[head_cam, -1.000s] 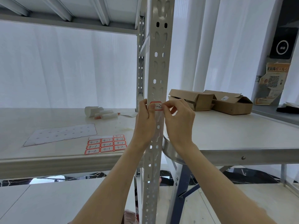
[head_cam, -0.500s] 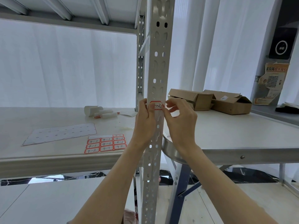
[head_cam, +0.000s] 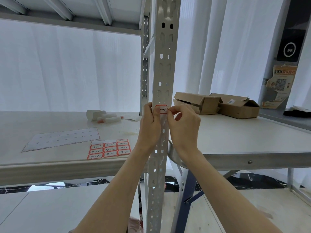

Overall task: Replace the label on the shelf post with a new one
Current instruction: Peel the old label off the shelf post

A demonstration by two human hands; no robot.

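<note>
Red-bordered, the label point(head_cam: 161, 109) sits on the front of the perforated shelf post point(head_cam: 162, 78). We pinch its left edge with our left hand point(head_cam: 150, 125) and its right edge with our right hand point(head_cam: 182, 126). The sticker sheet point(head_cam: 109, 148) lies on the shelf point(head_cam: 50, 163) to the left.

The shelf post point(head_cam: 162, 78) under my fingers is matt, pale-painted metal punched with slots, and the label point(head_cam: 161, 109) on it is smooth white paper with a red border. The label sheet point(head_cam: 109, 149) on the matt, pale shelf board point(head_cam: 50, 158) is paper too. The boxes point(head_cam: 217, 105) beyond are dull brown cardboard.
</note>
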